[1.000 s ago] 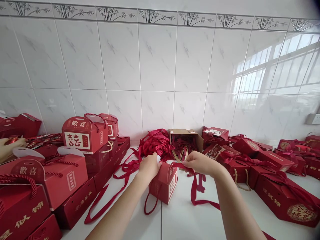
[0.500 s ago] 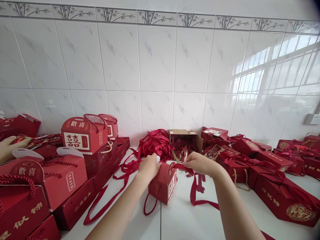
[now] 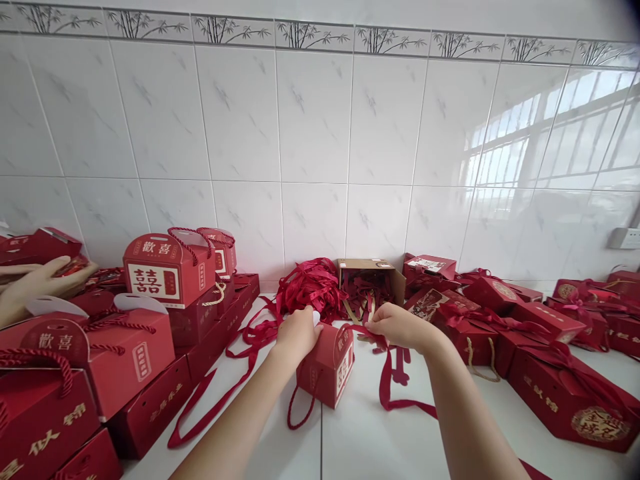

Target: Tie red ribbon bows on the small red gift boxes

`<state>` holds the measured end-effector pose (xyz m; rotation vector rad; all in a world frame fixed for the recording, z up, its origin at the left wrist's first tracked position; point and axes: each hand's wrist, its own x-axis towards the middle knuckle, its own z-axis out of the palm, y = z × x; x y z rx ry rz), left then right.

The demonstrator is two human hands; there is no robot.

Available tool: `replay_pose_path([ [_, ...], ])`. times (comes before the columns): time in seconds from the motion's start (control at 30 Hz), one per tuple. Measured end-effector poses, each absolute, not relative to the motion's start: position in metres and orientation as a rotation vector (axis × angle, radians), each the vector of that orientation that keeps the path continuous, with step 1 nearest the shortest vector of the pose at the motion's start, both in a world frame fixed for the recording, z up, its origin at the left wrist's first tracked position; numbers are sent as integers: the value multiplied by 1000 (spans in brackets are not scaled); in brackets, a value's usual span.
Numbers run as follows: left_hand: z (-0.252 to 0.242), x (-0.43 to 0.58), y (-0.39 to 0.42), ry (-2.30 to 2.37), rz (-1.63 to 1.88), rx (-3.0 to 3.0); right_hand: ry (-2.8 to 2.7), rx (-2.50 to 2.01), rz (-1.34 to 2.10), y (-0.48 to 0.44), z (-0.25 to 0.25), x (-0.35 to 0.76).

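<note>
Wall (image 3: 315, 120): glossy white tiles with faint grey marbling.
Border (image 3: 315, 36): a row of dark bamboo drawings along the top of the tiling.
Window reflection (image 3: 505, 157): bright and barred, on the right part of the wall.
Socket (image 3: 626, 238): white, on the wall by the right edge.
Carton (image 3: 357, 264): brown cardboard, near the wall, its opening facing forward.
Stacked boxes (image 3: 130, 360): red, at left, several with twisted rope handles (image 3: 65, 375).
Tied boxes (image 3: 550, 393): red, at right, the nearest bearing a round gold emblem (image 3: 601, 425).
Tabletop (image 3: 380, 440): white, with a dark seam (image 3: 321, 440).
</note>
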<state>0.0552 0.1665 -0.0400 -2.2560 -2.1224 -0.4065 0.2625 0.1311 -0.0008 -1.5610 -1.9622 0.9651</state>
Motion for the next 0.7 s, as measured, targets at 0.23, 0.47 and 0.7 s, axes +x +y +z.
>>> replay_pose_path([
  [0.23, -40, 55, 167, -2116, -415, -2266, -2027, -1612, 908, 138, -8, 260],
  [0.47, -39, 55, 166, -2110, -428, -2273, -2129, -1607, 890, 138, -6, 254],
  [0.7, -40, 55, 167, -2105, -442, -2277, -2225, -1685, 816, 141, -13, 247],
])
